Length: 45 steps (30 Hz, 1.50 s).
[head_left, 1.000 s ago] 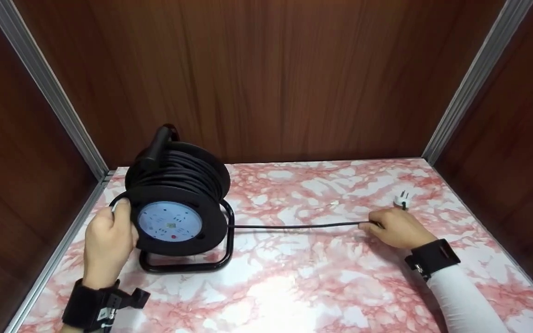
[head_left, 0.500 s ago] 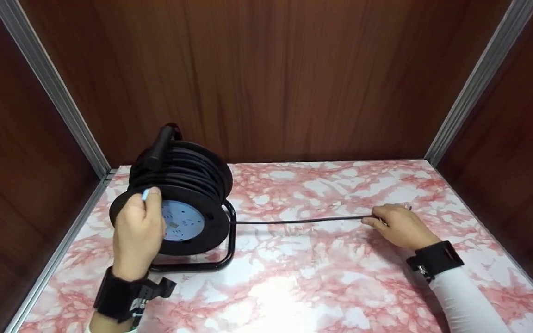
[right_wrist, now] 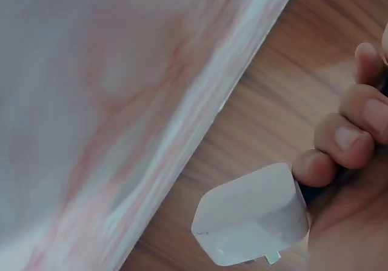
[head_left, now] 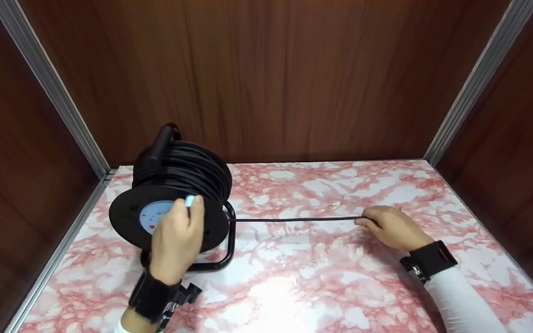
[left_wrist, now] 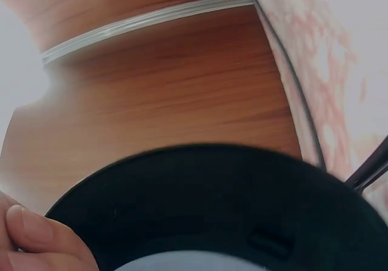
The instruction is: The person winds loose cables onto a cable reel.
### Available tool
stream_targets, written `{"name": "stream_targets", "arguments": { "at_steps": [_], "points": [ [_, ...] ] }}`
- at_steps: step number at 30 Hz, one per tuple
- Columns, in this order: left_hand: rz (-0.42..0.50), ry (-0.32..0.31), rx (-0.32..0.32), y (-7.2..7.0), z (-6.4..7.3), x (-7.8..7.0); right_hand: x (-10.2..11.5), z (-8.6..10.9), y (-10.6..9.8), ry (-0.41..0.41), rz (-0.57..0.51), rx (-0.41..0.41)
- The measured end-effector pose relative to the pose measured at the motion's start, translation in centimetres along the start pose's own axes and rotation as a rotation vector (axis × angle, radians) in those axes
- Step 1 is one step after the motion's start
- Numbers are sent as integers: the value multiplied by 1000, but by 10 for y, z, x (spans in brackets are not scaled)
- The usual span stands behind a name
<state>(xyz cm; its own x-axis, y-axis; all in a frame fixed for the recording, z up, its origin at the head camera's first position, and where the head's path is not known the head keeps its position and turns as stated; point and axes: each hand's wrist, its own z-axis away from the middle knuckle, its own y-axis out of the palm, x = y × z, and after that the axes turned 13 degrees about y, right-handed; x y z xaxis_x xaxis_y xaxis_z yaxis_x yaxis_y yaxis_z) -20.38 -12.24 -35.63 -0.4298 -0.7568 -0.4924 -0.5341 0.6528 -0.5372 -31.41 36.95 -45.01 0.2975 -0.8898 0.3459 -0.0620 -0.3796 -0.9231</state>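
A black cable reel with a pale blue socket panel stands on a tubular frame at the left of the table. My left hand is in front of its face and grips a small light blue knob near the rim, mostly hidden by the fingers. From the reel's right side a black cable runs nearly straight and taut to my right hand. The right fingers curl round this cable. Just beyond them, in the right wrist view, hangs a white plug, which the hand hides in the head view.
The reel's black carrying handle rises at its back left. Below it, the tubular stand touches the pink and white marbled table. Brown wood-look panels with metal corner strips enclose the back and sides.
My left hand has swept right across the reel's face with the knob, and the reel's face has turned. The right hand keeps hold of the cable, almost in place; the plug has gone behind it.
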Motion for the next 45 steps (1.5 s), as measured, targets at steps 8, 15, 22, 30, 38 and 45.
{"name": "stream_targets", "arguments": {
  "at_steps": [8,15,22,30,38,45],
  "points": [
    [13,42,30,15,9,-1,4,0,7,-83,-1,73],
    [5,57,74,26,18,-1,20,-1,14,-105,-77,157],
    [-30,73,165,39,32,5,39,-3,26,-166,-63,208],
    [-74,46,296,50,49,17,65,-14,41,-244,-35,192],
    [-125,-38,387,55,68,36,98,-31,55,-240,-34,234],
    [-121,-86,454,48,77,54,122,-45,67,-265,-21,217]
  ]
}}
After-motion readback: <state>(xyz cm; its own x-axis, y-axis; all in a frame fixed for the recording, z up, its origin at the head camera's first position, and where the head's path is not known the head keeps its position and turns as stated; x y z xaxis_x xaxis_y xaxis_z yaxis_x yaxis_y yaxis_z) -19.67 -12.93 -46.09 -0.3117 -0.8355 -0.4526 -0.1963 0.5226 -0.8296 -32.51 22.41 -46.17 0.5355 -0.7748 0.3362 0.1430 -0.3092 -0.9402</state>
